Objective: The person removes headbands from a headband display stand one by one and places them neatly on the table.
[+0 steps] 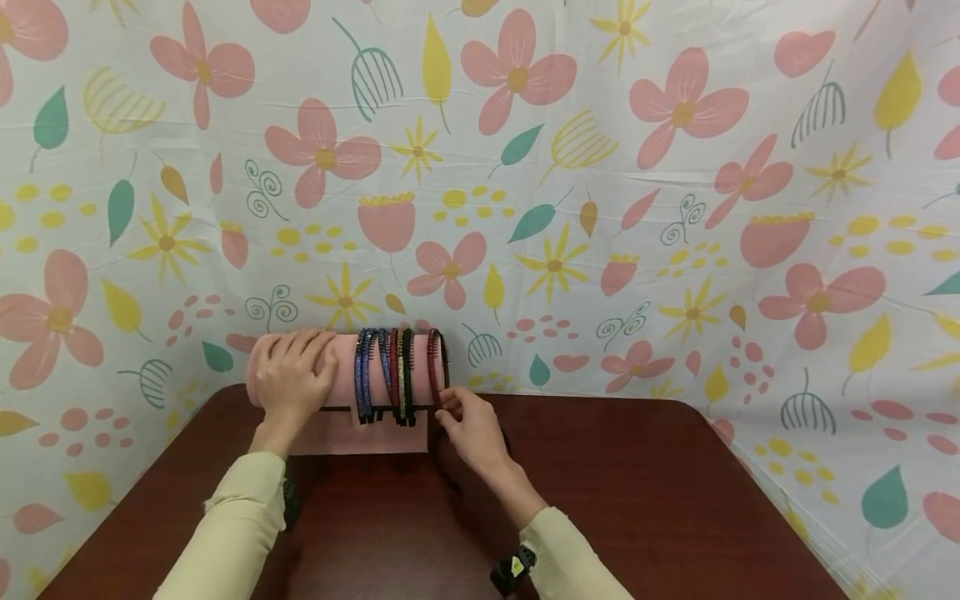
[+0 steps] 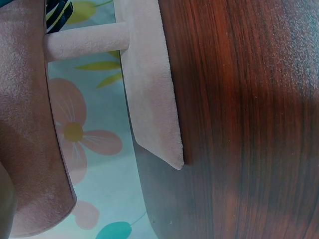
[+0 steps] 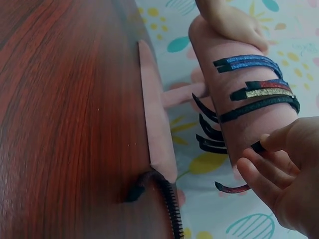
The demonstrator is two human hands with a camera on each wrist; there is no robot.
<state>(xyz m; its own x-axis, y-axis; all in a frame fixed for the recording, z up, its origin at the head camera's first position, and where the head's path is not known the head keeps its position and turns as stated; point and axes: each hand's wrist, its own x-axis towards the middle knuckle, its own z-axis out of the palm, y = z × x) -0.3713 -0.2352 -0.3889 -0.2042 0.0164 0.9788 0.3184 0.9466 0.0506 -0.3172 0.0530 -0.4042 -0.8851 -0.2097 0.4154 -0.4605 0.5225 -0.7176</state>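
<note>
Left hand [image 1: 296, 372] draped relaxed over fuzzy pink cylinder [image 1: 343, 377], right hand [image 1: 477, 432] pinching arched headband [image 1: 432, 360]

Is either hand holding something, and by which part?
The right hand pinches a headband by its dark tip. The left hand rests on the left end of the pink roll.

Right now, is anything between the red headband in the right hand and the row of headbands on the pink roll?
Nothing visible: only bare pink roll separates the red headband from the nearest dark headband. The left hand rests on the roll's left end, beyond both.
</note>
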